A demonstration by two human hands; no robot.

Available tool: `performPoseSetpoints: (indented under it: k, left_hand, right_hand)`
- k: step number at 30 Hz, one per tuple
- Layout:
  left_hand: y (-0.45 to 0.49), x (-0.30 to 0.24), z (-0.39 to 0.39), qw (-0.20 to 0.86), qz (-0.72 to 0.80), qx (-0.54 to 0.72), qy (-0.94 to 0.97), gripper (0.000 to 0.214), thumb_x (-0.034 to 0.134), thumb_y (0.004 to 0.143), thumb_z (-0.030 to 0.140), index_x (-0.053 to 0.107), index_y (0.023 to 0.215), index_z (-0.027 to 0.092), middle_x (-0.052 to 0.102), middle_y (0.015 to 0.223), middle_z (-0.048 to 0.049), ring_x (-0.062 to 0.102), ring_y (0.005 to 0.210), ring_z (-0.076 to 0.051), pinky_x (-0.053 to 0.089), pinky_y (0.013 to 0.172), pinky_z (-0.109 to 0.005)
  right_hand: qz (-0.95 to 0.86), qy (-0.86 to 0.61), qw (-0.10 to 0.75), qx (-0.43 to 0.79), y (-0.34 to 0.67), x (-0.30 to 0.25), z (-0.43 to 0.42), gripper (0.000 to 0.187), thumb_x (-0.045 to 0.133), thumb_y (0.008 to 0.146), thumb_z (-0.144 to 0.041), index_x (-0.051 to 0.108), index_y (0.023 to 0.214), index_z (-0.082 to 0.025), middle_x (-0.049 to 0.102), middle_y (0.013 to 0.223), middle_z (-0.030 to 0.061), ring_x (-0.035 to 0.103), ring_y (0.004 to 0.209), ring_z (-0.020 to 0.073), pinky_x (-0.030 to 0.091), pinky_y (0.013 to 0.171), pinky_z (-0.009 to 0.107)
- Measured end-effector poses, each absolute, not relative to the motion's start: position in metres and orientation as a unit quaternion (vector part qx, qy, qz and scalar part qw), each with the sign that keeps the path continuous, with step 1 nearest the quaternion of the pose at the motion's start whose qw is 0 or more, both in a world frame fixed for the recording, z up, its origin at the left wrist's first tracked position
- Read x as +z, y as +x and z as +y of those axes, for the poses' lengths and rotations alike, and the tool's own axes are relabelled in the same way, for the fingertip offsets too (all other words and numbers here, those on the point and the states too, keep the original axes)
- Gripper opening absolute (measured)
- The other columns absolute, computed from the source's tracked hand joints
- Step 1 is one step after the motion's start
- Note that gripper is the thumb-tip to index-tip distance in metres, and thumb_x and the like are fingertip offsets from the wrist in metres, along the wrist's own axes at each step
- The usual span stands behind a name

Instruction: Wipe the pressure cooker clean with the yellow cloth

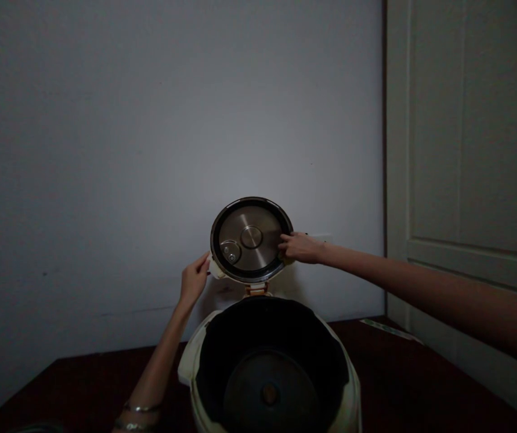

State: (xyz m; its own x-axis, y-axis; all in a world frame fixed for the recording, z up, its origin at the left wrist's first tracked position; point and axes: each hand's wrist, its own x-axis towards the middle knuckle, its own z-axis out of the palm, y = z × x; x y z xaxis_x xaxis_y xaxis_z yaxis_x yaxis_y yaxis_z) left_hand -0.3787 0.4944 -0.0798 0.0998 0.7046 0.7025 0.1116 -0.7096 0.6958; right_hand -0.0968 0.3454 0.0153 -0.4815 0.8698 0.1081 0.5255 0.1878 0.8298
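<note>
An electric pressure cooker point(352, 385) stands in front of me, its round lid point(251, 237) raised on the hinge point(257, 289) at the back. The lid's metal inner face with its dark sealing ring points towards me. My left hand point(194, 280) is closed on the pale tab at the lid's lower left edge. At the right edge, my right hand point(302, 248) grips the rim, its fingertips curled over the inner face. Below the lid, the cooker's dark cavity shows no inner pot, only a base with a small round knob point(269, 394) at its centre.
The cooker rests on a dark red table point(402, 385). Close behind the lid rises a plain wall point(150, 150). A pale panelled door point(475, 150) stands on the right. A flat patterned strip point(391, 330) lies near the table's back right.
</note>
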Motion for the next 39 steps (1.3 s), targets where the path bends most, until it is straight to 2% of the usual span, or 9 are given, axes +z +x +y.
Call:
performPoseSetpoints:
  k: [6, 11, 18, 22, 25, 33, 39]
  left_hand:
    - [-0.381, -0.082, 0.5, 0.253, 0.28, 0.598, 0.707, 0.038, 0.052, 0.084, 0.022, 0.062, 0.119, 0.011, 0.068, 0.114, -0.0097, 0.069, 0.086, -0.022, 0.058, 0.07, -0.035]
    - [-0.382, -0.084, 0.504, 0.246, 0.266, 0.603, 0.71, 0.039, 0.052, 0.084, 0.027, 0.063, 0.119, 0.013, 0.067, 0.116, -0.0087, 0.068, 0.094, -0.024, 0.058, 0.073, -0.037]
    - [-0.382, -0.085, 0.502, 0.249, 0.267, 0.604, 0.708, 0.039, 0.051, 0.085, 0.028, 0.063, 0.119, 0.013, 0.065, 0.119, -0.0085, 0.066, 0.098, -0.024, 0.058, 0.076, -0.036]
    - [-0.381, -0.084, 0.503, 0.25, 0.274, 0.609, 0.701, 0.038, 0.052, 0.084, 0.026, 0.063, 0.119, 0.015, 0.066, 0.118, -0.0072, 0.068, 0.094, -0.022, 0.058, 0.077, -0.037]
    - [-0.381, -0.084, 0.503, 0.244, 0.279, 0.61, 0.7, 0.039, 0.051, 0.084, 0.025, 0.062, 0.12, 0.014, 0.066, 0.117, -0.0083, 0.068, 0.093, -0.023, 0.057, 0.077, -0.038]
    - [-0.383, -0.084, 0.505, 0.239, 0.281, 0.605, 0.706, 0.039, 0.052, 0.083, 0.029, 0.064, 0.118, 0.017, 0.067, 0.116, -0.0066, 0.068, 0.095, -0.022, 0.056, 0.079, -0.034]
    - [-0.382, -0.084, 0.502, 0.254, 0.269, 0.614, 0.697, 0.035, 0.053, 0.083, 0.03, 0.067, 0.112, 0.018, 0.066, 0.117, -0.0068, 0.067, 0.097, -0.024, 0.057, 0.075, -0.035]
  right_hand:
    - [0.708, 0.431, 0.225, 0.512, -0.082, 0.063, 0.34, 0.014, 0.059, 0.084, -0.014, 0.071, 0.078, -0.019, 0.065, 0.106, 0.0046, 0.044, 0.108, 0.0248, 0.034, 0.068, 0.03]
    - [0.671, 0.457, 0.163, 0.561, -0.085, 0.072, 0.336, 0.018, 0.053, 0.086, -0.011, 0.071, 0.085, -0.016, 0.063, 0.106, 0.0091, 0.046, 0.105, 0.0253, 0.035, 0.069, 0.031]
    - [0.682, 0.58, 0.095, 0.435, -0.106, 0.007, 0.335, 0.02, 0.052, 0.084, -0.009, 0.071, 0.088, -0.015, 0.065, 0.1, 0.0142, 0.049, 0.103, 0.0275, 0.042, 0.07, 0.031]
    - [0.707, 0.612, 0.09, 0.343, -0.12, -0.026, 0.337, 0.021, 0.061, 0.077, -0.01, 0.068, 0.095, -0.016, 0.067, 0.099, 0.011, 0.055, 0.096, 0.0249, 0.043, 0.063, 0.027]
    - [0.719, 0.605, 0.093, 0.33, -0.117, -0.026, 0.336, 0.023, 0.063, 0.076, -0.011, 0.068, 0.097, -0.019, 0.068, 0.1, 0.0076, 0.055, 0.096, 0.0233, 0.042, 0.062, 0.025]
    - [0.686, 0.507, 0.143, 0.502, -0.086, 0.049, 0.328, 0.014, 0.055, 0.086, -0.014, 0.069, 0.087, -0.016, 0.067, 0.103, 0.0092, 0.047, 0.108, 0.0256, 0.04, 0.072, 0.031]
    - [0.668, 0.396, 0.187, 0.602, -0.089, 0.106, 0.335, 0.016, 0.053, 0.087, -0.015, 0.069, 0.084, -0.018, 0.059, 0.121, 0.0078, 0.043, 0.11, 0.0241, 0.037, 0.078, 0.034]
